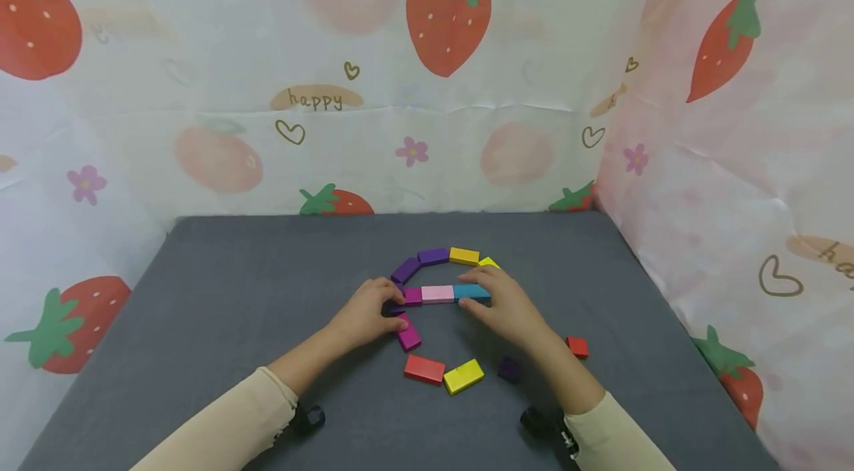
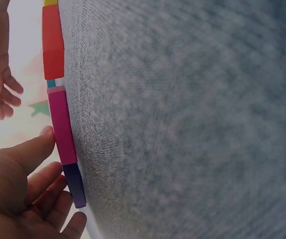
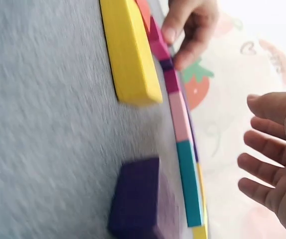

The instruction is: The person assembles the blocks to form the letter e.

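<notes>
My left hand is at the left side of a ring of coloured blocks, its thumb touching a magenta block and its index fingertip at the left end of a straight row. In the left wrist view, the fingers lie beside a dark purple block. Within the ring, the row runs from a magenta block through a pink block to a blue block. Fingers spread, my right hand hovers over the blue block's right end; in the right wrist view its fingers hold nothing.
Purple blocks, an orange block and a partly hidden yellow block form the far arc. A red block and a yellow block lie nearer. A dark purple block and a red block lie apart.
</notes>
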A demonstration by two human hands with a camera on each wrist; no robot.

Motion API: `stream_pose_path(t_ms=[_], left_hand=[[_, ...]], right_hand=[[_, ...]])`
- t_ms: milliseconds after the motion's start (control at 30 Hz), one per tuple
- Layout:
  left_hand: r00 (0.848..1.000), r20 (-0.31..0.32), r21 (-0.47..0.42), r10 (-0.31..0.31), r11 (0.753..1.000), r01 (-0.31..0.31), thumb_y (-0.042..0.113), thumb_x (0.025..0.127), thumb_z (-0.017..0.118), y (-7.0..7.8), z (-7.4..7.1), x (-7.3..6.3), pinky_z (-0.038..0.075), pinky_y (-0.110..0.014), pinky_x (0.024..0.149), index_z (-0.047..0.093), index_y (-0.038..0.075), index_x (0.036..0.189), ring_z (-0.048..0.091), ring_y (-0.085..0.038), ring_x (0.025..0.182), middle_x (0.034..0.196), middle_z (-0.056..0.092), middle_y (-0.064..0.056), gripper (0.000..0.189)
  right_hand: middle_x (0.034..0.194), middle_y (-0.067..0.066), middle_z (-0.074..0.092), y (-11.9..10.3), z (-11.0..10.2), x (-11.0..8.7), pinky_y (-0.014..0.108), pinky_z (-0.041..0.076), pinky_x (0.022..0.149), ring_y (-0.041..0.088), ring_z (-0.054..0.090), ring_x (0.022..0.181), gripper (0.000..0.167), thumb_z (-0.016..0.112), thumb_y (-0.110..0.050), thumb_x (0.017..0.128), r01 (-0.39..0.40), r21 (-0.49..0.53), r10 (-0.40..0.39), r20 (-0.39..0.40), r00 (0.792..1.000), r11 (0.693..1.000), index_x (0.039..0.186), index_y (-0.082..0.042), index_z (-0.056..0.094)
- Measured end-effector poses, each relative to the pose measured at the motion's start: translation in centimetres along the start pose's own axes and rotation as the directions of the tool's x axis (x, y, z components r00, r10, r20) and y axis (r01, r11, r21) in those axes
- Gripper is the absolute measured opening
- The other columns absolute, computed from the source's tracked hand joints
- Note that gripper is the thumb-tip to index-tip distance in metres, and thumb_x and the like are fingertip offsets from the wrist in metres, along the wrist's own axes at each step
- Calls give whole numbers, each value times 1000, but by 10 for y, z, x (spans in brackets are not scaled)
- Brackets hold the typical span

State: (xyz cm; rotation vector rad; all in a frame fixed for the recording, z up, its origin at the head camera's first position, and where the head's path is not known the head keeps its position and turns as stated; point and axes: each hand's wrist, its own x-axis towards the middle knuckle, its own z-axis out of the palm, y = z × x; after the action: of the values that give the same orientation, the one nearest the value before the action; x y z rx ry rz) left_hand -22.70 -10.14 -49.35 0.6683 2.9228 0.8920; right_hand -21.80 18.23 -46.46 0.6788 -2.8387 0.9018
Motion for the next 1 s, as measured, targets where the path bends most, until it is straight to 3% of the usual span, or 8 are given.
stream_pose_path(t_ms=[200, 433, 700, 1000], left_hand=[[1000, -7, 7, -3, 1000, 3, 26, 81, 89, 0, 0, 1, 46, -45, 105, 77, 8, 107, 57, -28, 114, 119, 67, -6, 34], [1000, -9, 10, -17, 1000, 17, 27, 80, 89, 0, 0, 1, 46, -46, 104, 77, 8, 106, 57, -27, 113, 117, 67, -5, 34], [1000, -9, -1, -14, 1000, 14, 26, 80, 89, 3, -2, 1, 46, -46, 104, 77, 8, 106, 57, -27, 113, 116, 68, -5, 34], [1000, -13, -1, -12, 1000, 12, 25, 80, 90, 2, -1, 1, 46, -46, 103, 77, 7, 105, 57, -27, 112, 115, 68, -6, 34]], right_hand=[[127, -2, 65, -17, 5, -6, 47, 52, 102, 25, 63, 118, 41, 77, -28, 94, 61, 58, -65, 82, 994, 996, 132, -16, 68], [120, 6, 69, -29, 13, -14, 46, 53, 98, 24, 63, 112, 33, 74, -28, 96, 130, 149, -152, 149, 977, 980, 126, -14, 70], [123, -3, 68, -33, 20, -16, 41, 54, 100, 18, 64, 115, 35, 72, -35, 97, 67, 200, -124, 287, 950, 977, 126, -15, 70], [114, -12, 68, -32, 34, -21, 30, 53, 97, 7, 62, 106, 35, 74, -42, 94, 92, 174, -152, 378, 913, 981, 123, -21, 72]])
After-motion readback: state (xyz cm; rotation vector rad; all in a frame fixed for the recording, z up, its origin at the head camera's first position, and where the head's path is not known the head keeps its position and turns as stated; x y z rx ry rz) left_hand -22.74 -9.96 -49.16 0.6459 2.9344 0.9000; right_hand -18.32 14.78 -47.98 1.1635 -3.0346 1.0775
